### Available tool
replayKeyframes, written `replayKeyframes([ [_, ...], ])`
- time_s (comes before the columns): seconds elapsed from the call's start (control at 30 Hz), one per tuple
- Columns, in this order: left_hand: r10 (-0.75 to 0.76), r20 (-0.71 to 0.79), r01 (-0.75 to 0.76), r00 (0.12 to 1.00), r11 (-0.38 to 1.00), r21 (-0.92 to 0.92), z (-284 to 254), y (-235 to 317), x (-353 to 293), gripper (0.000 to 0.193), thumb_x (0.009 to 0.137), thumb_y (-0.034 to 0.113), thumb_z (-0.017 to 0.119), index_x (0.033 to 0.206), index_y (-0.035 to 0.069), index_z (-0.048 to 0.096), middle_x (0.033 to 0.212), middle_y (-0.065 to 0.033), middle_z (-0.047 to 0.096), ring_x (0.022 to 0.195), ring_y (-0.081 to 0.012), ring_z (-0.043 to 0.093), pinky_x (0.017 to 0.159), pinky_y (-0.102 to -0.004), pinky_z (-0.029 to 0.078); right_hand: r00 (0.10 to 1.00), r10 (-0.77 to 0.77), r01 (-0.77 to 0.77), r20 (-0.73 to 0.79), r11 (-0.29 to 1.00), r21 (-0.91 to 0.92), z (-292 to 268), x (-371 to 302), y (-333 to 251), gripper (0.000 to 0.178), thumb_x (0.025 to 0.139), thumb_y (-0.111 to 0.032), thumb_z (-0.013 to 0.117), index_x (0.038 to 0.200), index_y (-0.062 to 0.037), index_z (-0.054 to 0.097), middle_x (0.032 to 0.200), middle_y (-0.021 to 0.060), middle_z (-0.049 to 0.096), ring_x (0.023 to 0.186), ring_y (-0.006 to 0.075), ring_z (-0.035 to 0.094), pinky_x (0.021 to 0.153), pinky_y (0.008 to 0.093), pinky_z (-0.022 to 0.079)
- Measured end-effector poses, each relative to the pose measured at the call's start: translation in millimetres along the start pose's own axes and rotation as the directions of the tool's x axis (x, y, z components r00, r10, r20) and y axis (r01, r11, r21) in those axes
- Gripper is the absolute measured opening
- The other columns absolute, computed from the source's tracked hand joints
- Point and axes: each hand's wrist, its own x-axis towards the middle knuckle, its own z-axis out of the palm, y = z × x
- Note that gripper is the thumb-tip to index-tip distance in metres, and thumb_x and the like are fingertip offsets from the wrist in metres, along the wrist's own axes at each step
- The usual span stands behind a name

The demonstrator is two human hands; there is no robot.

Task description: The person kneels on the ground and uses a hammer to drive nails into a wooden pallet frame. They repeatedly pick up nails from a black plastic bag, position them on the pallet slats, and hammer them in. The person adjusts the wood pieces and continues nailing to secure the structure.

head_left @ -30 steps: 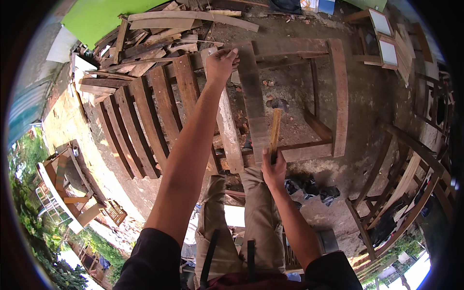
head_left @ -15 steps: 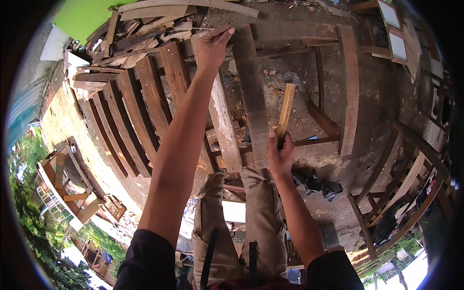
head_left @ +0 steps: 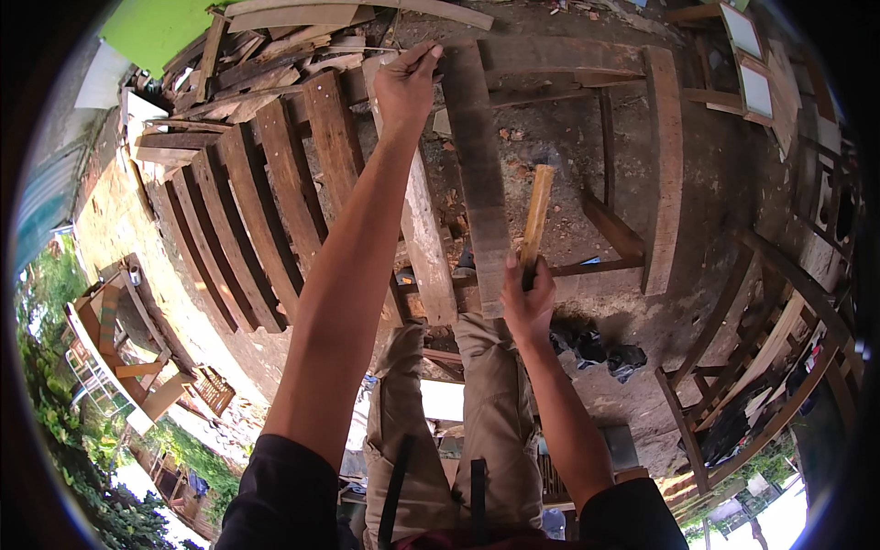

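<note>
My left hand reaches to the far end of a dark plank, its thumb and forefinger pinched together at the plank's left edge. Whatever lies between those fingertips is too small to make out. Nearer to me, my right hand is wrapped round the dark lower part of a pale wooden handle, which points away from me. A tool head on the handle cannot be made out. The right thumb is close to the near end of the plank. Left of that plank runs a paint-marked plank, partly behind my left wrist.
Several brown slats lie across the wooden frame to the left. A separate crosspiece spans its right side. Scrap wood is heaped at the far left, a dark plastic bag lies near my legs, and another wooden frame stands right.
My right hand and the wooden handle have shifted slightly left and toward me. My left hand stays pinched at the far end, moved only a little.
</note>
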Motion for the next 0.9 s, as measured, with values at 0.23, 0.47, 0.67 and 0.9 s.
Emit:
replayKeyframes([
  [0.23, -0.004, 0.036, 0.004, 0.999, 1.000, 0.004, -3, -1, 1, 0.020, 0.091, 0.014, 0.075, 0.106, 0.001, 0.076, 0.090, -0.0051, 0.074, 0.079, -0.0100, 0.067, 0.069, -0.0267, 0.061, 1.000, -0.001, 0.001, 0.005, 1.000, 0.015, 2, 2, -1, 0.044, 0.095, -0.043, 0.067, 0.093, 0.0007, 0.057, 0.072, 0.0115, 0.055, 0.065, 0.0175, 0.049, 0.062, 0.0352, 0.044],
  [0.47, 0.004, 0.031, -0.006, 1.000, 0.998, 0.061, -4, 4, -4, 0.027, 0.089, 0.015, 0.077, 0.110, -0.001, 0.073, 0.096, -0.0073, 0.074, 0.083, -0.0107, 0.069, 0.072, -0.0268, 0.062, 1.000, -0.026, 0.026, 0.017, 1.000, -0.006, 6, 7, -14, 0.042, 0.096, -0.041, 0.067, 0.092, 0.0005, 0.058, 0.067, 0.0086, 0.053, 0.061, 0.0153, 0.047, 0.058, 0.0338, 0.043],
  [0.67, 0.077, 0.041, -0.082, 0.996, 0.986, 0.148, -5, -6, 1, 0.026, 0.087, 0.015, 0.079, 0.107, -0.001, 0.075, 0.096, -0.0077, 0.075, 0.085, -0.0127, 0.069, 0.074, -0.0265, 0.058, 0.988, -0.135, 0.131, 0.071, 0.990, 0.061, 8, 38, -42, 0.037, 0.101, -0.037, 0.061, 0.091, -0.0013, 0.056, 0.065, 0.0037, 0.052, 0.057, 0.0098, 0.047, 0.053, 0.0303, 0.040],
  [0.9, 0.161, 0.016, -0.159, 0.987, 0.948, 0.275, -5, -11, -5, 0.023, 0.085, 0.019, 0.080, 0.101, 0.003, 0.077, 0.099, -0.0102, 0.075, 0.087, -0.0190, 0.072, 0.078, -0.0293, 0.055, 0.879, -0.465, 0.476, 0.108, 0.867, -0.145, 13, 88, -113, 0.035, 0.104, -0.032, 0.055, 0.091, 0.0010, 0.054, 0.063, 0.0168, 0.057, 0.055, 0.0315, 0.059, 0.053, 0.0412, 0.043],
])
